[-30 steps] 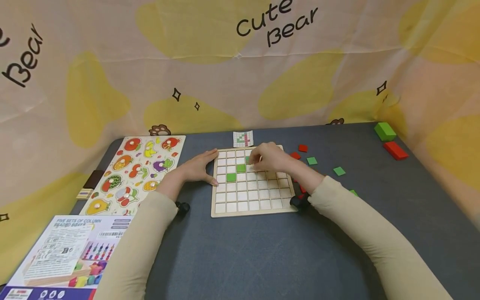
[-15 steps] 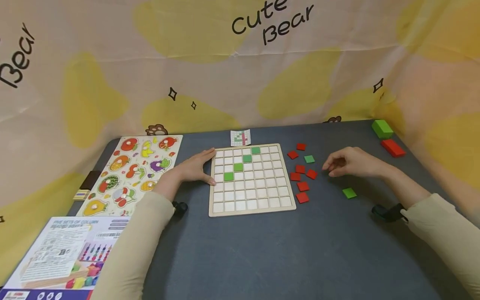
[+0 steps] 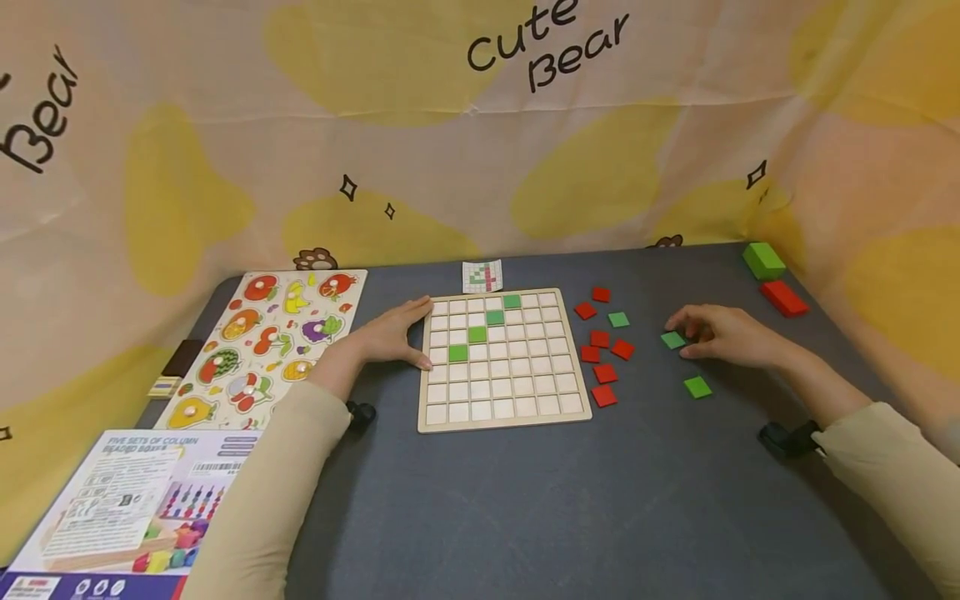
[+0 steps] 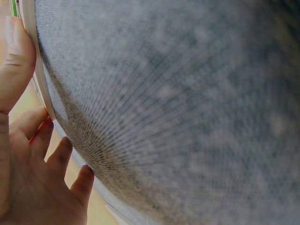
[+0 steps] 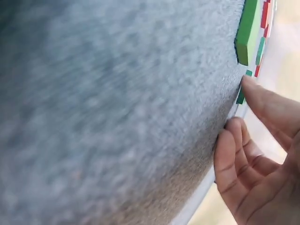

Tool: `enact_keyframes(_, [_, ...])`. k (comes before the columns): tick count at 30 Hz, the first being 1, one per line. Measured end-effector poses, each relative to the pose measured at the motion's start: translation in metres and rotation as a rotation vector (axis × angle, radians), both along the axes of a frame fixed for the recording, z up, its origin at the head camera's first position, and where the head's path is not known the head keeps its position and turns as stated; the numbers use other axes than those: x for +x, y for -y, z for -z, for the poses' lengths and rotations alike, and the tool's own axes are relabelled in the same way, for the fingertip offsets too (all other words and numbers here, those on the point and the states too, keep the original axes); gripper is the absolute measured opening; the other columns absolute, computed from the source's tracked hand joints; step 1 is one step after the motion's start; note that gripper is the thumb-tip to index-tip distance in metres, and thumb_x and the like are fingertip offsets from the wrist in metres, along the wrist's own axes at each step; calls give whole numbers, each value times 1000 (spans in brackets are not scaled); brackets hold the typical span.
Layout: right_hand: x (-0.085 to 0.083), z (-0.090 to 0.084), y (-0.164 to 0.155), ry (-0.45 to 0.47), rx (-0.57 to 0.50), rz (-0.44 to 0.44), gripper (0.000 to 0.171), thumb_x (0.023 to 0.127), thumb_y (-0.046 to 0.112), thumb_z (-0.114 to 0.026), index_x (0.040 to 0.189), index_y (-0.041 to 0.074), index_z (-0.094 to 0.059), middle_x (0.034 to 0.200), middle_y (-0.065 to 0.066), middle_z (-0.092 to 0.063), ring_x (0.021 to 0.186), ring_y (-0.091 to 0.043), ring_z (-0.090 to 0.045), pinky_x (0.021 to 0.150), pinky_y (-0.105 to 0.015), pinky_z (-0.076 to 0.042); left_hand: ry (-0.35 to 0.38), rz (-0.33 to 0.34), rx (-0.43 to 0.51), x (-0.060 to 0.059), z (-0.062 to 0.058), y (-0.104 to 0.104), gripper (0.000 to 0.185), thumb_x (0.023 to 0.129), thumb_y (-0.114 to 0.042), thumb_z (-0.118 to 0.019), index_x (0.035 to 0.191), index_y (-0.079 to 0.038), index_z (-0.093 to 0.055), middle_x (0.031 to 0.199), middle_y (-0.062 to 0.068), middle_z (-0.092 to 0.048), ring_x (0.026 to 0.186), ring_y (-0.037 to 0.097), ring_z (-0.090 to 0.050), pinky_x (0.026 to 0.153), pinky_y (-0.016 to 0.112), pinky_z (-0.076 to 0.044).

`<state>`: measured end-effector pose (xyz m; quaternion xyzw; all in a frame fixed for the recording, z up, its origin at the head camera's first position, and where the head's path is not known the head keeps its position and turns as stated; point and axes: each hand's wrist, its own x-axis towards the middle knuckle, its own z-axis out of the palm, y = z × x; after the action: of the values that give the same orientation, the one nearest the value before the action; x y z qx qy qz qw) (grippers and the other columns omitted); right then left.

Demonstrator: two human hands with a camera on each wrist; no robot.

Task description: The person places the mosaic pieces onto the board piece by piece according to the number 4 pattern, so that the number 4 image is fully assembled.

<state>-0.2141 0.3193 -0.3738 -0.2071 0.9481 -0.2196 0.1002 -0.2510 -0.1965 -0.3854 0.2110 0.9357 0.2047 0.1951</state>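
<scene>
A wooden grid board (image 3: 501,411) lies mid-table with four green tiles on a diagonal, from the lowest green tile (image 3: 458,353) up to the top green tile (image 3: 512,301). My left hand (image 3: 390,333) rests flat on the table, its fingers (image 4: 16,56) against the board's left edge. My right hand (image 3: 716,335) lies right of the board, its fingertips touching a loose green tile (image 3: 672,340) that lies flat; the thumb (image 5: 262,101) meets that tile's edge (image 5: 241,96). A second loose green tile (image 3: 697,387) lies nearer me and a third (image 3: 618,319) by the board.
Several red tiles (image 3: 604,372) are scattered right of the board. A pattern card (image 3: 482,277) sits behind it. Green block (image 3: 763,260) and red block (image 3: 783,297) stand far right. A fruit puzzle (image 3: 270,342) and a printed box (image 3: 127,508) lie left.
My right hand left the board after setting the fourth green tile, swung right over the loose tiles, and came down onto a green one. The left hand has stayed put.
</scene>
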Motion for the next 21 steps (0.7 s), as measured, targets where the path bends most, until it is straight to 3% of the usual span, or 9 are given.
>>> enact_keyframes(3, [-5, 1, 3, -30, 24, -10, 26, 82, 17, -80, 103, 11, -67, 96, -7, -67, 84, -16, -61, 71, -27, -50, 2, -6, -2, 1, -1, 0, 111, 77, -39, -83, 159, -6, -17, 169, 13, -10, 156, 39, -9, 126, 57, -14])
enact_keyframes(8, [-12, -6, 18, -65, 25, 54, 21, 80, 14, -81, 88, 9, -62, 82, -3, -67, 71, -11, -56, 63, -23, -45, -1, -11, -7, 2, -2, 2, 111, 77, -39, -83, 159, -5, -17, 168, 14, -10, 155, 40, -9, 125, 58, -15])
enact_keyframes(13, [-16, -13, 50, -107, -45, 65, 18, 85, 14, -77, 98, 7, -66, 79, -5, -63, 67, -11, -52, 59, -23, -43, 4, -10, 2, 2, -1, 2, 111, 77, -38, -84, 159, -5, -16, 169, 13, -10, 156, 40, -9, 125, 58, -14])
enact_keyframes(21, [-21, -13, 141, -63, -177, -88, 20, 95, 15, -66, 112, 10, -72, 81, -9, -71, 65, -14, -56, 63, -27, -44, 8, -8, -12, -1, 1, -1, 112, 77, -40, -83, 159, -7, -15, 169, 11, -9, 156, 38, -8, 126, 56, -15])
